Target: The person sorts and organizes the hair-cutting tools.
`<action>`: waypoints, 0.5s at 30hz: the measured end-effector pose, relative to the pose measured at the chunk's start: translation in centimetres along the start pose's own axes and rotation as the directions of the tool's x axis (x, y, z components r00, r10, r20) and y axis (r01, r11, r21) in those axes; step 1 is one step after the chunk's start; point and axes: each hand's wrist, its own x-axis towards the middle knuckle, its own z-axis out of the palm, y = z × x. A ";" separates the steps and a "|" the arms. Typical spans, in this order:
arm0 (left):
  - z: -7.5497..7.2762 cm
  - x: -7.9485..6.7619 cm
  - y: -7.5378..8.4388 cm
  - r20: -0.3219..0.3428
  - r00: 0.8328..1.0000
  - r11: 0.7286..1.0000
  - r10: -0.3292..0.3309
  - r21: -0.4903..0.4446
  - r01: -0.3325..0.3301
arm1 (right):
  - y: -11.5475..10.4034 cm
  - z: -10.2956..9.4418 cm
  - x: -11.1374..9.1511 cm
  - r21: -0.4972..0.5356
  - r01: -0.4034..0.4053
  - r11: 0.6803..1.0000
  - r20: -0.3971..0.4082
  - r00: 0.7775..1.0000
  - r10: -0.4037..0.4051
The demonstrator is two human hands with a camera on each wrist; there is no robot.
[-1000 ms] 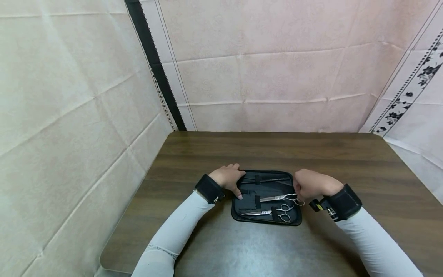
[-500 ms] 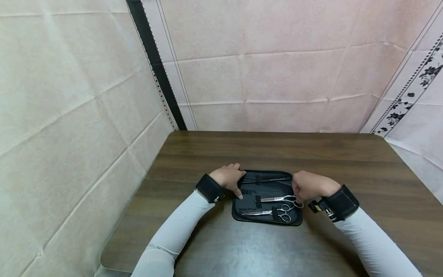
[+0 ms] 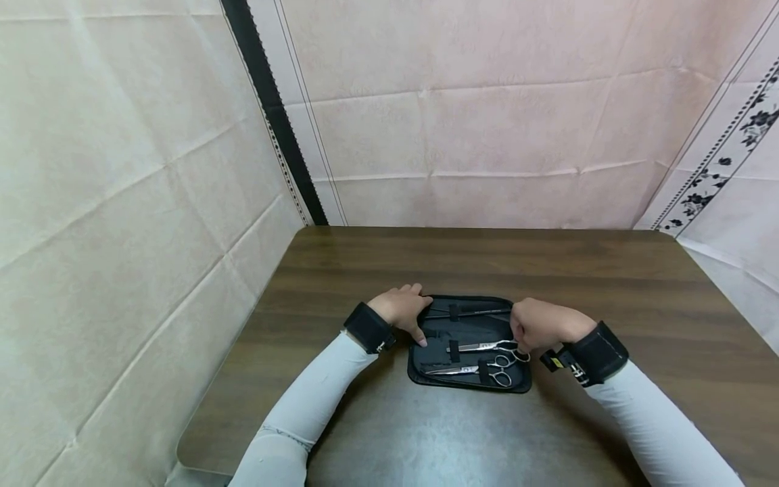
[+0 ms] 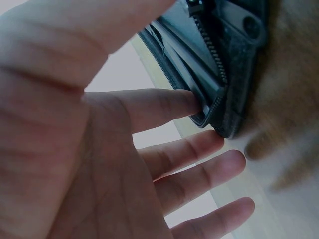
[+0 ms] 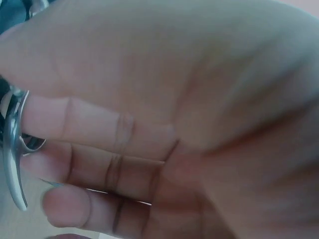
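A black zip case (image 3: pixel 471 329) lies unfolded on the table. My left hand (image 3: pixel 402 309) rests at its left end, thumb on the lining and fingers spread nearly straight; in the left wrist view the index fingertip touches the zipped edge (image 4: pixel 219 102). My right hand (image 3: pixel 548 322) pinches the handle end of silver scissors (image 3: pixel 477 347), whose blades pass under a black elastic loop (image 3: pixel 454 350). The right wrist view shows a curved metal handle part (image 5: pixel 12 159) at the fingertips. Below lies a second pair of scissors (image 3: pixel 456 370), held by another loop.
A thin dark tool (image 3: pixel 483 312) sits strapped along the far part of the case. The brown wooden table (image 3: pixel 365 257) reaches back to light cloth hangings (image 3: pixel 517 135). Another hanging (image 3: pixel 122 203) stands along the left side.
My right hand has moved slightly left with the scissors, and their blades reach farther through the elastic loop. The left hand stays in place on the case.
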 end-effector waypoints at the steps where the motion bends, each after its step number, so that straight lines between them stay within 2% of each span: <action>1: 0.0 0.0 0.0 0.001 1.000 1.000 -0.001 -0.003 0.001 | 0.0 0.0 0.0 0.000 0.004 1.000 -0.001 1.000 -0.004; 15: -0.5 -0.2 0.0 0.000 1.000 1.000 0.005 0.001 -0.005 | 0.5 -0.2 0.4 0.013 0.020 1.000 0.022 1.000 -0.021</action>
